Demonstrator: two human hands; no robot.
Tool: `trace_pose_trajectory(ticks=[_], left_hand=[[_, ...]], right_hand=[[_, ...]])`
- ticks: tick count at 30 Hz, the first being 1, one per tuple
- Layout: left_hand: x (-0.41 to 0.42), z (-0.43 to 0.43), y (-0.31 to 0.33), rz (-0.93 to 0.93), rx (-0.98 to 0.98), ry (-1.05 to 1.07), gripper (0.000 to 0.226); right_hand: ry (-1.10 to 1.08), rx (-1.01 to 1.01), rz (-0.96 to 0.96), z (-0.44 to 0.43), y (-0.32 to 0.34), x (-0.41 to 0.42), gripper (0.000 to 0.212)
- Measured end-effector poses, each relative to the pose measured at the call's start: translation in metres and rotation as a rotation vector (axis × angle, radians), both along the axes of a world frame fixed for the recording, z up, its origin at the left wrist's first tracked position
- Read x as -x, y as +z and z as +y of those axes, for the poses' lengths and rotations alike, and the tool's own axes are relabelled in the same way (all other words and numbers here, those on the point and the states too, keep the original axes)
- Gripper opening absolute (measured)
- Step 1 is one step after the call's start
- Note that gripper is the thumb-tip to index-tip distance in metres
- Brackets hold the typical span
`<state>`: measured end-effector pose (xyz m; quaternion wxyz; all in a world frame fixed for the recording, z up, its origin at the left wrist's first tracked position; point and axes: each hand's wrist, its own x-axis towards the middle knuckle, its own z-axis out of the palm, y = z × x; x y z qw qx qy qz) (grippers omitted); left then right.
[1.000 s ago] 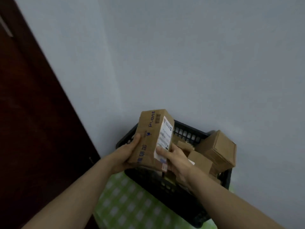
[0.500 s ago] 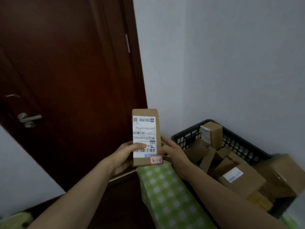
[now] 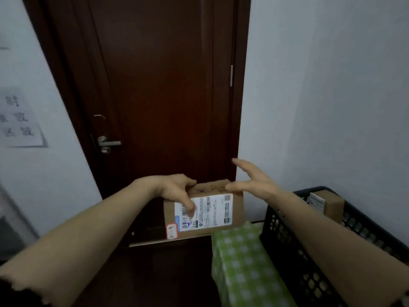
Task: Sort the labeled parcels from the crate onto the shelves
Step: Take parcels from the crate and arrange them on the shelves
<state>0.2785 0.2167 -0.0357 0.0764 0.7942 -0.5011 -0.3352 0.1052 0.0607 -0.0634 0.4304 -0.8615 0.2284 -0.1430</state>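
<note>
My left hand [image 3: 177, 191] grips a brown cardboard parcel [image 3: 212, 209] from above, held on its side in front of the door. A white shipping label and a small red-edged sticker [image 3: 172, 231] face me. My right hand [image 3: 252, 180] hovers just right of the parcel's top edge, fingers spread, holding nothing; its thumb may brush the box. The black plastic crate [image 3: 287, 247] sits at the lower right with another labeled brown parcel [image 3: 325, 203] inside it. No shelves are in sight.
A dark wooden door [image 3: 166, 85] with a metal handle [image 3: 108, 144] fills the middle. A green checkered cloth [image 3: 241, 262] covers the surface under the crate. A paper notice [image 3: 20, 118] hangs on the left wall. A pale wall stands to the right.
The view has swung left from the crate to the door. The parcel was turned from upright onto its side. My right hand let go and opened; my left hand keeps hold.
</note>
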Motion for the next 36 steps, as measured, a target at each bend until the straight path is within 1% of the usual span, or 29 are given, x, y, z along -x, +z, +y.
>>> trace_pose_trajectory(ticks=[2, 3, 4, 6, 7, 8, 9, 10, 11, 12, 13, 14, 15, 16, 17, 18, 20, 21, 25, 28, 33, 36], left_hand=[[0.002, 0.001, 0.013, -0.124, -0.047, -0.070, 0.102], [0.006, 0.000, 0.019, -0.169, -0.055, -0.092, 0.104], [0.009, 0.000, 0.026, -0.213, -0.058, -0.103, 0.104], [0.015, 0.001, 0.038, -0.310, -0.056, -0.129, 0.099], [0.014, 0.003, 0.040, -0.364, -0.021, -0.135, 0.099], [0.011, 0.006, 0.041, -0.414, 0.070, -0.107, 0.101], [0.004, 0.009, 0.039, -0.446, 0.217, -0.023, 0.106], [-0.002, 0.013, 0.037, -0.408, 0.408, 0.119, 0.114], [-0.007, 0.017, 0.033, -0.262, 0.579, 0.294, 0.125], [-0.009, 0.022, 0.030, -0.024, 0.679, 0.455, 0.136], [-0.008, 0.027, 0.024, 0.236, 0.703, 0.546, 0.143], [-0.005, 0.031, 0.017, 0.443, 0.671, 0.568, 0.143], [0.001, 0.033, 0.008, 0.559, 0.621, 0.552, 0.136], [0.005, 0.034, 0.000, 0.599, 0.587, 0.534, 0.127], [0.008, 0.033, -0.007, 0.617, 0.574, 0.515, 0.117], [0.012, 0.034, -0.010, 0.627, 0.579, 0.487, 0.102], [0.015, 0.035, -0.013, 0.623, 0.614, 0.433, 0.069], [0.014, 0.038, -0.012, 0.620, 0.626, 0.424, 0.063], [0.009, 0.045, -0.011, 0.619, 0.661, 0.380, 0.061], [0.006, 0.048, -0.011, 0.618, 0.706, 0.377, 0.053], [0.005, 0.056, -0.012, 0.609, 0.706, 0.406, 0.057], [0.002, 0.066, -0.014, 0.605, 0.708, 0.447, 0.051]], right_hand=[[0.215, 0.322, 0.367, 0.008, 0.006, -0.012, 0.103], [0.276, 0.417, 0.470, 0.012, 0.006, -0.019, 0.110], [0.309, 0.436, 0.515, 0.019, 0.005, -0.024, 0.115], [0.324, 0.315, 0.479, 0.026, 0.003, -0.028, 0.118], [0.306, 0.238, 0.429, 0.029, 0.002, -0.026, 0.114], [0.263, 0.155, 0.366, 0.031, 0.002, -0.023, 0.105], [0.200, 0.064, 0.291, 0.031, 0.000, -0.020, 0.095], [0.134, -0.042, 0.202, 0.030, -0.003, -0.016, 0.086], [0.082, -0.164, 0.109, 0.029, -0.007, -0.013, 0.081], [0.046, -0.287, 0.016, 0.027, -0.012, -0.012, 0.083], [0.020, -0.395, -0.066, 0.026, -0.017, -0.013, 0.084], [0.009, -0.490, -0.134, 0.027, -0.020, -0.016, 0.083], [0.018, -0.574, -0.190, 0.030, -0.022, -0.019, 0.079], [0.039, -0.643, -0.234, 0.035, -0.022, -0.022, 0.075], [0.058, -0.694, -0.257, 0.040, -0.022, -0.026, 0.073], [0.077, -0.719, -0.266, 0.045, -0.022, -0.029, 0.075], [0.106, -0.715, -0.272, 0.049, -0.024, -0.033, 0.086], [0.112, -0.708, -0.270, 0.050, -0.024, -0.034, 0.091], [0.121, -0.691, -0.270, 0.052, -0.024, -0.038, 0.102], [0.131, -0.669, -0.263, 0.055, -0.025, -0.041, 0.105], [0.136, -0.648, -0.252, 0.059, -0.027, -0.046, 0.108], [0.163, -0.653, -0.238, 0.064, -0.029, -0.052, 0.109]])
